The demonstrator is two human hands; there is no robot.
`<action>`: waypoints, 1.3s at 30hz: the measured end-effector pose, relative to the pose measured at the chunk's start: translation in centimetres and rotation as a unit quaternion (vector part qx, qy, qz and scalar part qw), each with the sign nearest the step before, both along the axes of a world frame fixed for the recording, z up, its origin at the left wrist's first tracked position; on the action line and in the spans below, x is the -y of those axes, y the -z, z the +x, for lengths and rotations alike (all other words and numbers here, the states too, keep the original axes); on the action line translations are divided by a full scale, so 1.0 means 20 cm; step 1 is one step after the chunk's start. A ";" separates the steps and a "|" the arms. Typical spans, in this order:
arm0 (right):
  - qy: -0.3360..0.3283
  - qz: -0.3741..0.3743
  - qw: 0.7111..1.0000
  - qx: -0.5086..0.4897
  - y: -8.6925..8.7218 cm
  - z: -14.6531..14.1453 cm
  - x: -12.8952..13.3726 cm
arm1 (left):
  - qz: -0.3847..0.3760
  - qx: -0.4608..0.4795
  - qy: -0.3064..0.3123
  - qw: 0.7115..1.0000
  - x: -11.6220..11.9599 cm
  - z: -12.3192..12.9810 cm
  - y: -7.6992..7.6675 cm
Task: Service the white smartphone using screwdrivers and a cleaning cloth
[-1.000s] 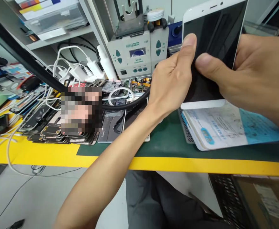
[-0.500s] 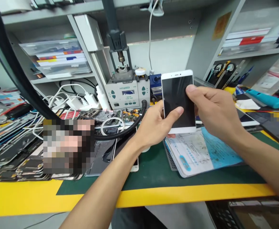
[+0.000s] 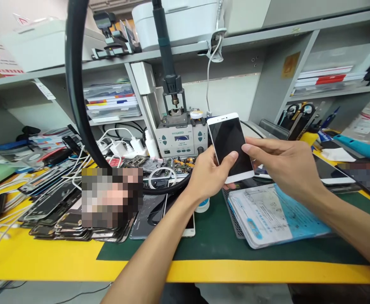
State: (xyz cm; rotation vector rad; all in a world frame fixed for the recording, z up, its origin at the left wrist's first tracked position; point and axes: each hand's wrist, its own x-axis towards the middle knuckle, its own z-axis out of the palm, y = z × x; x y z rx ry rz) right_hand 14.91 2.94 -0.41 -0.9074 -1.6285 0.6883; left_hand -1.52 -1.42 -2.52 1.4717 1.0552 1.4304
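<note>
Your left hand (image 3: 207, 174) grips a rectangular, white, black-screened phone (image 3: 226, 139) — I cannot tell if your right hand (image 3: 281, 162) pinches its right edge.

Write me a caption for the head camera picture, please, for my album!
At a cluttered workbench, the left hand holds a white phone, the right hand at its edge.

A white and blue pad (image 3: 271, 217) lies over the green mat (image 3: 212, 245); a grey machine (image 3: 182, 141) stands behind.
</note>
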 end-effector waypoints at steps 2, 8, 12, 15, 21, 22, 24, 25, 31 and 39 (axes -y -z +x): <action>-0.004 -0.013 1.000 -0.013 0.00 0.00 0.00 | -0.001 -0.002 0.000 1.000 0.00 0.00 0.00; -0.062 -0.057 0.995 -0.049 0.00 -0.01 -0.02 | -0.013 -0.006 -0.008 1.000 0.00 0.01 -0.01; -0.134 -0.102 0.985 -0.035 0.00 -0.01 -0.03 | -0.004 -0.012 -0.051 0.999 0.02 0.04 -0.04; -0.184 -0.138 0.973 -0.006 -0.03 0.02 -0.02 | 0.004 -0.014 -0.072 0.997 0.03 0.03 -0.06; -0.187 -0.221 0.957 0.009 -0.13 0.23 0.09 | -0.005 0.045 -0.107 0.993 0.00 -0.04 -0.08; -0.165 -0.236 0.957 0.007 -0.14 0.29 0.08 | -0.007 0.059 -0.115 0.992 -0.01 -0.05 -0.08; -0.093 -0.256 0.962 0.000 -0.18 0.43 0.03 | -0.008 0.077 -0.133 0.988 -0.03 -0.08 -0.08; -0.051 -0.256 0.965 -0.003 -0.19 0.50 -0.01 | -0.007 0.079 -0.140 0.987 -0.03 -0.09 -0.08; 0.152 -0.280 0.947 0.039 -0.17 0.83 -0.27 | 0.008 0.058 -0.130 0.990 -0.03 -0.08 -0.08; 0.190 -0.334 0.916 0.115 0.00 0.87 -0.40 | 0.018 0.036 -0.123 0.992 -0.03 -0.08 -0.06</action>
